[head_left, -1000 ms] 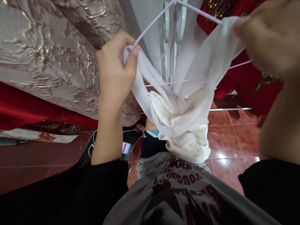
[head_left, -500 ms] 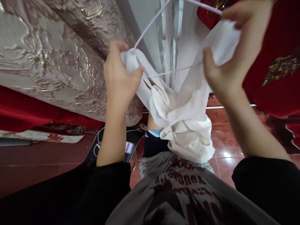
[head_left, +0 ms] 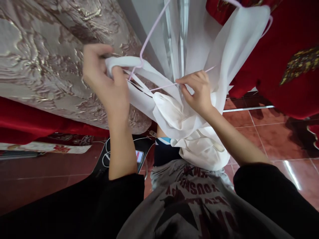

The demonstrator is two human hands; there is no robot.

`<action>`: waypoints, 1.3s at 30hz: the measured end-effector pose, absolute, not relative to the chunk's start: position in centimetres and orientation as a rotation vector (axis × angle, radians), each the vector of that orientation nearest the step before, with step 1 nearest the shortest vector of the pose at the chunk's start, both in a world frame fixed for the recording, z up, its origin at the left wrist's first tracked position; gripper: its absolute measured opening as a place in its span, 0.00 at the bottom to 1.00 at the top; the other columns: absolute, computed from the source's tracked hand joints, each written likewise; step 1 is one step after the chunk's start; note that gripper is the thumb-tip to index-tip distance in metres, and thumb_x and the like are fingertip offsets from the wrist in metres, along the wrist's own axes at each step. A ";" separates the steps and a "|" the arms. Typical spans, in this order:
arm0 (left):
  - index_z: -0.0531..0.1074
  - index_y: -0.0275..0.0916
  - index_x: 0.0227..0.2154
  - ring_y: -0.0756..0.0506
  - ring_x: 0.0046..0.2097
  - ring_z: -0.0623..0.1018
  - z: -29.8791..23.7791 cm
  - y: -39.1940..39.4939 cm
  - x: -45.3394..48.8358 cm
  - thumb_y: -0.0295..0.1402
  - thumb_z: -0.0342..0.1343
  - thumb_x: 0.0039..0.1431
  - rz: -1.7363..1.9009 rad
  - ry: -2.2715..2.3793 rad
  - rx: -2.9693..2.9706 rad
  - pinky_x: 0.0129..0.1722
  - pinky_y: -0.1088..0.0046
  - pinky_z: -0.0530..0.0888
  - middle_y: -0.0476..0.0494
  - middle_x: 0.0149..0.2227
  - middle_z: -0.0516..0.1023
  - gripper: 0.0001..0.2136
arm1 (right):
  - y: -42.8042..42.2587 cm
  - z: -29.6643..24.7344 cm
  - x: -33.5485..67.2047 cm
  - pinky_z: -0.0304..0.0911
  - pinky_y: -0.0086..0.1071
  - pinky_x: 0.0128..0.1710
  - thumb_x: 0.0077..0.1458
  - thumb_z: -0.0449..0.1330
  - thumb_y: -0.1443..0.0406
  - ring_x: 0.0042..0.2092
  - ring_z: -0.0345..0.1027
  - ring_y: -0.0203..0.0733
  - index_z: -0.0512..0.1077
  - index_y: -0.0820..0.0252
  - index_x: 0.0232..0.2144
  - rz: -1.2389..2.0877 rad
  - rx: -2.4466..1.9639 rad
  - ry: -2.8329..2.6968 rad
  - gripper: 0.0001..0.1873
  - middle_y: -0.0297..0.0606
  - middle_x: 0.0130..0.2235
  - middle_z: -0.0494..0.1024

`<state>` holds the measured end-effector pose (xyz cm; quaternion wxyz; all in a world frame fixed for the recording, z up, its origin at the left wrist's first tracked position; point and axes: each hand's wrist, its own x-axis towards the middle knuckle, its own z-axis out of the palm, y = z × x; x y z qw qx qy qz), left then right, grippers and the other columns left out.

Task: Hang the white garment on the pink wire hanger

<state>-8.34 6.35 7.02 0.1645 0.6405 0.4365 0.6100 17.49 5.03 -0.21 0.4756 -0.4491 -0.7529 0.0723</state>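
A white garment (head_left: 234, 43) of thin cloth hangs on a pale pink wire hanger (head_left: 151, 31), its lower part bunched over my lap. At the left end of the hanger, my left hand (head_left: 106, 83) is closed on the garment's edge, pulling it out past the hanger's corner. Thin white straps run from there toward the middle. My right hand (head_left: 198, 91) pinches the hanger's thin bottom bar between thumb and fingers. On the right, cloth drapes over the hanger's other arm. The hanger's top lies outside the view.
Shiny embossed fabric (head_left: 50, 66) hangs close on the left. Red garments with gold trim (head_left: 276, 66) hang at the right. A dark seat (head_left: 99, 166) holds a phone (head_left: 139, 156) and a white cable. Reddish tiles (head_left: 269, 132) cover the floor.
My right hand has let go of the right side and moved inward and down to the hanger's bottom bar. My left hand has shifted left, drawing the cloth's edge outward.
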 end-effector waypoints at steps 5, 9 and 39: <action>0.65 0.39 0.42 0.36 0.60 0.68 5.5 8.4 -12.0 0.24 0.59 0.49 1.930 1.541 1.470 0.61 0.53 0.67 0.45 0.48 0.71 0.16 | 4.2 -0.1 17.1 0.58 0.52 0.63 0.67 0.51 0.60 0.49 0.67 0.44 0.77 0.51 0.48 0.145 -1.080 -1.867 0.17 0.38 0.45 0.79; 0.61 0.41 0.45 0.37 0.50 0.76 0.8 8.8 -11.6 0.28 0.56 0.53 1.711 1.445 1.075 0.50 0.48 0.68 0.50 0.26 0.64 0.17 | 3.1 -0.1 16.8 0.58 0.50 0.62 0.66 0.49 0.65 0.49 0.68 0.42 0.76 0.51 0.50 0.123 -1.037 -1.862 0.18 0.36 0.46 0.79; 0.63 0.41 0.32 0.44 0.42 0.75 -0.1 1.1 1.2 0.41 0.56 0.68 1.887 0.568 0.923 0.33 0.75 0.75 0.45 0.32 0.64 0.12 | -0.7 -1.6 21.1 0.72 0.39 0.53 0.53 0.67 0.52 0.47 0.72 0.37 0.71 0.57 0.47 0.622 -1.046 -1.127 0.23 0.37 0.44 0.75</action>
